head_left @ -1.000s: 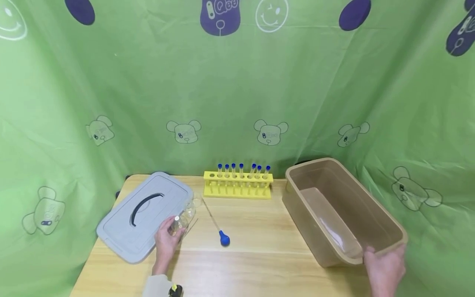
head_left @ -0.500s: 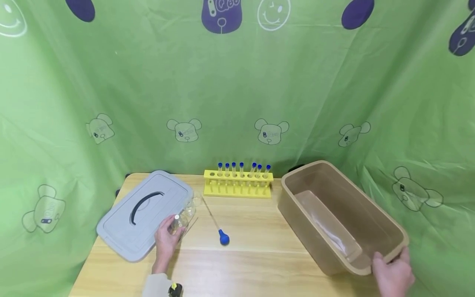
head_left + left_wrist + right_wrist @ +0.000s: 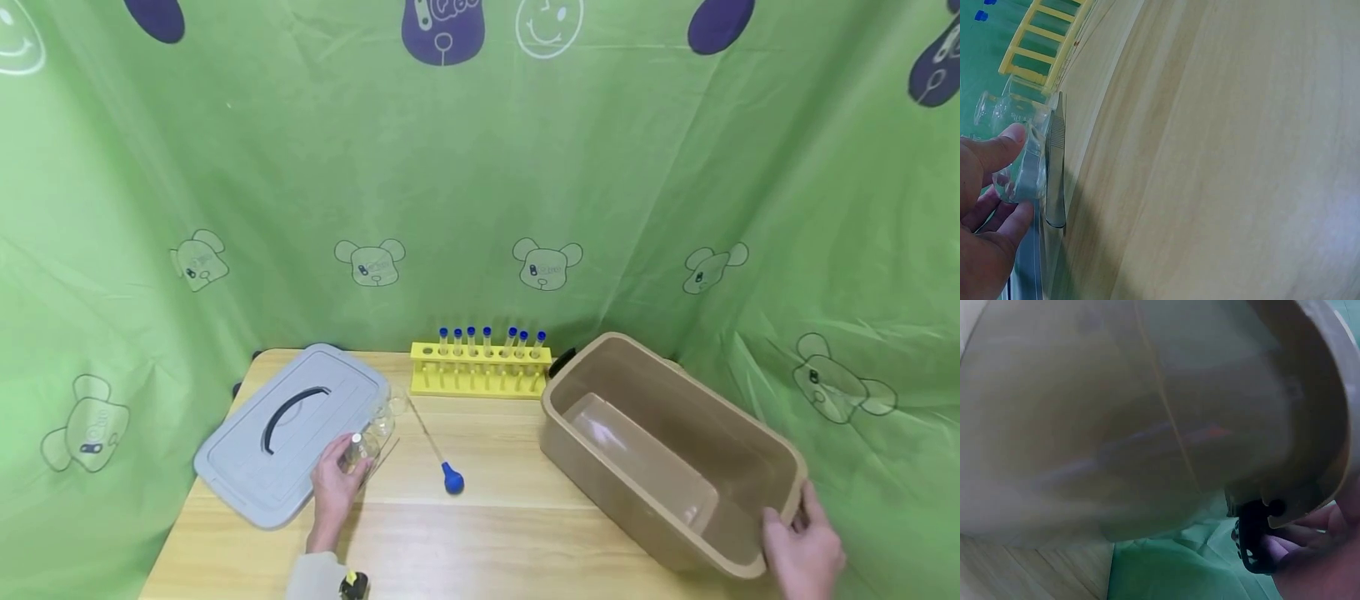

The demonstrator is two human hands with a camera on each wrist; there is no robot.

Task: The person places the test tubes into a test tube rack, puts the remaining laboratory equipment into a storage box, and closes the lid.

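Observation:
My left hand (image 3: 333, 490) holds a small clear glass flask (image 3: 364, 452) between thumb and fingers, low at the lid's right edge. In the left wrist view the flask (image 3: 1032, 165) stands beside metal tweezers (image 3: 1055, 169), with more clear glassware (image 3: 1019, 112) just beyond it. At the right, my right hand (image 3: 808, 546) grips the near end of a brown plastic bin (image 3: 622, 504), thumb over the rim. The right wrist view has the bin's wall (image 3: 1147, 412) filling most of the frame; fingers curl at its black handle (image 3: 1255, 544).
A grey lid (image 3: 300, 454) with a black handle lies at the left. Behind, a yellow rack (image 3: 480, 385) bears several blue-capped tubes (image 3: 487, 342), close to the bin's far corner. A blue-bulbed dropper (image 3: 453, 479) lies mid-table. Green cloth (image 3: 465, 167) hangs around the table.
The bin has turned, its far end swinging left towards the rack, with my right hand moving along at its near end. My left hand has stayed at the flask.

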